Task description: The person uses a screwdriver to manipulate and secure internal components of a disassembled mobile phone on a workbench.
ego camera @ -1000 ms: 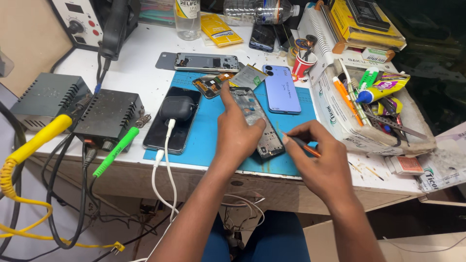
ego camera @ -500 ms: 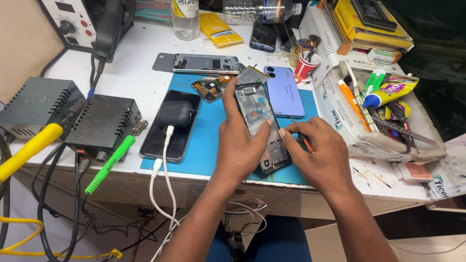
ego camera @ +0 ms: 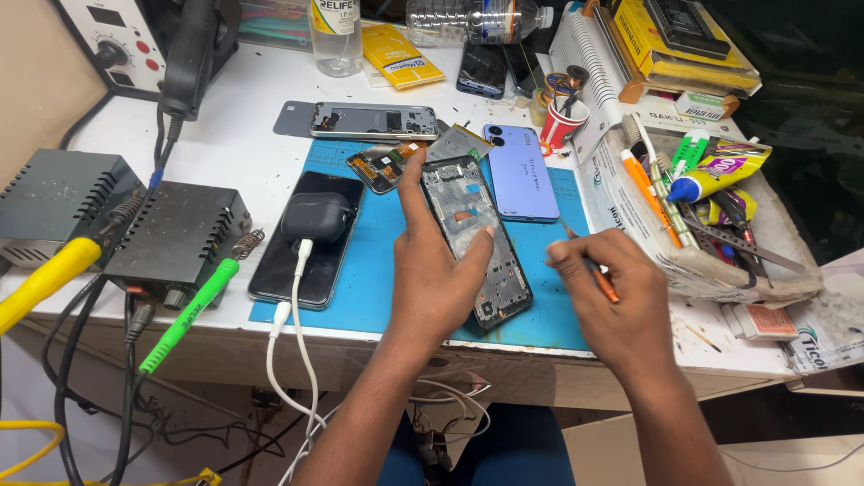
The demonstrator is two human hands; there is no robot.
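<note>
Your left hand [ego camera: 438,274] grips the opened phone frame [ego camera: 477,238], thumb along its left edge, fingers [ego camera: 483,241] curled over its right edge. The frame lies over the blue mat [ego camera: 373,288] on the desk [ego camera: 238,144]. Long axis runs from near you up and slightly left, far end toward the lilac phone [ego camera: 522,171], near end toward the desk edge. Bare inner side faces up.

Your right hand [ego camera: 621,301] is clenched around an orange-handled tool [ego camera: 605,286], just right of the frame. The tool's tip is hidden behind the fingers; probably a small screwdriver, hard to say.

The frame's lower left is covered by your palm. Left of it, a black phone [ego camera: 301,256] lies face up with a dark earbud case [ego camera: 317,216] on top.
</note>
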